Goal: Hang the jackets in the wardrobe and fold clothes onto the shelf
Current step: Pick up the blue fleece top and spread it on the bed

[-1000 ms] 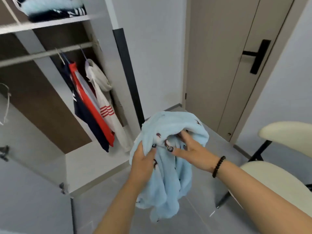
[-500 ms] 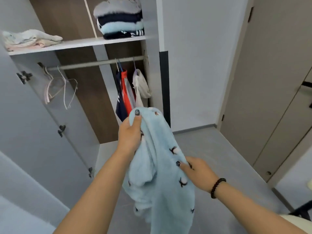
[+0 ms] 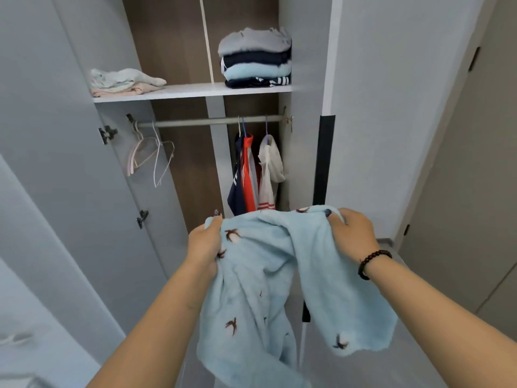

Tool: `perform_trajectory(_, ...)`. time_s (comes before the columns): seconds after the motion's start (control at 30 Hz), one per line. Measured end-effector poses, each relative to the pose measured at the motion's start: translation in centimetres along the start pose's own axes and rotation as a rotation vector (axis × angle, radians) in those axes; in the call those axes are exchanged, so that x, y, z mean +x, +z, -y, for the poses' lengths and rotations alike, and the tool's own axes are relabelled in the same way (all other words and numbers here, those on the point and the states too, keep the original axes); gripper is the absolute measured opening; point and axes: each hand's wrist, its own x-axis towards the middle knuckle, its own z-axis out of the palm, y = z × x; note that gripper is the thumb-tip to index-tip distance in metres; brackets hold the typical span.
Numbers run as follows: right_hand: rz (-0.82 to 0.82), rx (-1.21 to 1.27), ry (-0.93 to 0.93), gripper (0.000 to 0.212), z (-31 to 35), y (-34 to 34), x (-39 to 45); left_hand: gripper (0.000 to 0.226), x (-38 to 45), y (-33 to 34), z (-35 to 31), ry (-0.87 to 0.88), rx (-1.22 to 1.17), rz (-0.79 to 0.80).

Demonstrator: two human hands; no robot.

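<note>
Hands have spread apart along the top edge of the pale blue garment [image 3: 268,275], which half a second ago hung bunched from the left hand alone while the right reached for it lower down. Now the left hand [image 3: 205,242] grips one upper corner at about 9 o'clock of the cloth, fingers curled round the edge with the thumb on top, and the right hand [image 3: 351,233] grips the other corner near 2 o'clock, its fingers likewise closed on the fabric. The fleece, printed with small dark birds, hangs open between them and drapes down toward 6 o'clock, in front of the open wardrobe [image 3: 305,65] and not yet touching it.

My reading is that the piece is being shaken out flat so it can be folded; it looks headed for the shelf [image 3: 193,92], not the rail [image 3: 207,121].

Compared with a second ago, the view has swung from the door and chair toward the wardrobe. At 12 o'clock a folded stack [image 3: 256,58] sits on the shelf, with a smaller pile [image 3: 123,82] at 10 o'clock. Below, hung jackets [image 3: 253,175] crowd the rail's right end and empty hangers [image 3: 151,155] dangle at the left.
</note>
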Motion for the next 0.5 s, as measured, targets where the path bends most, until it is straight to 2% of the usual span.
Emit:
perform_trajectory(0.1, 0.078, -0.002, 0.044, 0.025, 0.7, 1.7, 0.0, 0.024, 0.7, -1.3, -0.6, -0.024, 0.0, -0.002)
perform_trajectory(0.17, 0.124, 0.013, 0.048, 0.01, 1.4, 3.1, -0.4, 0.024, 1.2, -2.0, -1.4, -0.006, -0.006, 0.008)
perform_trajectory(0.3, 0.159, 0.094, -0.154, 0.053, 3.9, 6.3, -3.8, 0.019, 2.1, -2.6, -3.1, 0.039, -0.035, 0.053)
perform_trajectory(0.4, 0.394, 0.147, -0.294, 0.073, 6.2, 9.1, -6.5, 0.018, 2.4, -2.9, -4.1, 0.05, -0.124, 0.089)
perform_trajectory(0.43, 0.457, 0.136, -0.314, 0.086, 6.9, 10.1, -7.1, 0.018, 2.5, -3.0, -4.4, 0.054, -0.157, 0.096)
perform_trajectory(0.5, 0.476, 0.124, -0.315, 0.116, 7.7, 12.4, -7.9, 0.011, 2.5, -3.6, -5.3, 0.068, -0.253, 0.106)
